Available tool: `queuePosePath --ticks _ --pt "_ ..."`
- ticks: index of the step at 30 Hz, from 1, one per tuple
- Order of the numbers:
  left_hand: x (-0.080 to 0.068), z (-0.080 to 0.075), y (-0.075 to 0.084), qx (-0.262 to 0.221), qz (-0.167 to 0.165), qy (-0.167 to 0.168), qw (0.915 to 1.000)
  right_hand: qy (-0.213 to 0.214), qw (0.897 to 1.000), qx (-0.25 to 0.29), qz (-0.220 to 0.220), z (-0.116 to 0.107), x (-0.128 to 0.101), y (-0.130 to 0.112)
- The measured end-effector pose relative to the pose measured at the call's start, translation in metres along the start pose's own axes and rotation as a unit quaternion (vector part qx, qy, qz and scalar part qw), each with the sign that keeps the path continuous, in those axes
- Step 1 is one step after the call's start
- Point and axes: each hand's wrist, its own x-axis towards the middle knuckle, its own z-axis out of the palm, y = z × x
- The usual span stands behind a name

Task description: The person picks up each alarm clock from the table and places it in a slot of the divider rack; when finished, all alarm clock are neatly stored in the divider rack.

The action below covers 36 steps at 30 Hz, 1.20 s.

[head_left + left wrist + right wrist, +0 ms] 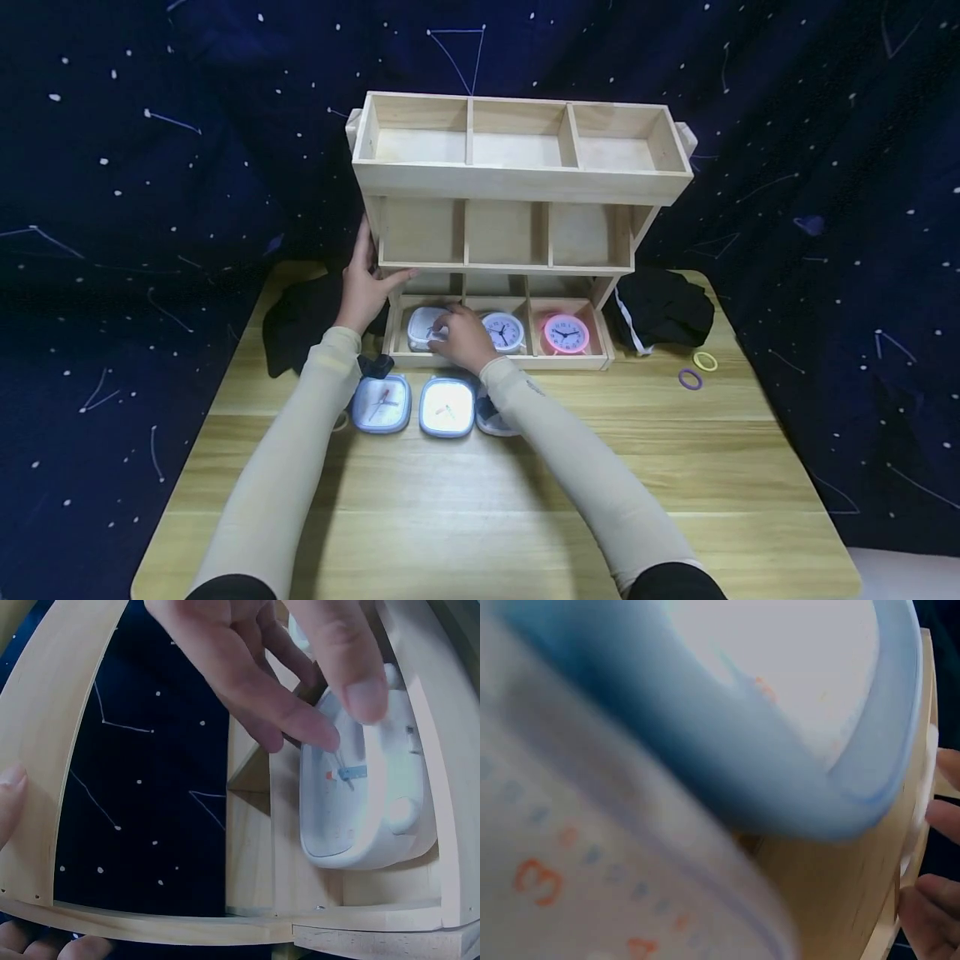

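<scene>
Right hand (461,337) reaches into bottom-left compartment of wooden rack (517,179), fingers curled over white clock (424,327); wrist view shows fingertips (315,731) touching clock face, though full grasp probably not closed. White clock leans inside compartment, against its wall. Left hand (365,287) rests on rack's left side, fingers straight, thumb along shelf edge. Blue-rimmed round clock (504,331) in middle compartment, pink clock (566,334) in right. Two square blue clocks (382,404) flat on table (675,467) before rack. Black cloth (663,308) beside rack.
</scene>
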Motion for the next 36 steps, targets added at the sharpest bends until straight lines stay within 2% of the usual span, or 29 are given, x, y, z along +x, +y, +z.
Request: queuePosePath --ticks 4,9,12,19,26,31,36 --pt "0.000 0.000 -0.003 -0.003 -0.003 -0.004 1.0000 0.004 0.999 0.039 0.002 -0.003 -0.010 0.003" --pt "0.006 -0.001 -0.026 0.002 -0.004 -0.003 1.0000 0.024 0.998 0.051 0.009 -0.013 -0.032 0.004" --pt "0.009 -0.001 -0.036 0.004 0.003 0.000 1.0000 0.040 0.998 0.037 0.011 -0.020 -0.047 0.009" --pt "0.012 -0.002 -0.035 0.010 0.008 0.001 0.9999 0.083 0.997 -0.002 -0.004 -0.030 -0.086 0.028" --pt "0.015 -0.002 -0.032 0.007 0.014 0.001 0.9999 0.112 0.993 0.009 -0.023 -0.026 -0.122 0.042" --pt "0.016 -0.001 -0.031 0.006 0.016 -0.001 0.9999 0.103 0.994 0.025 -0.032 -0.023 -0.142 0.049" --pt "0.016 -0.001 -0.033 0.010 0.014 0.003 0.9998 0.063 0.997 0.043 -0.026 -0.019 -0.157 0.056"
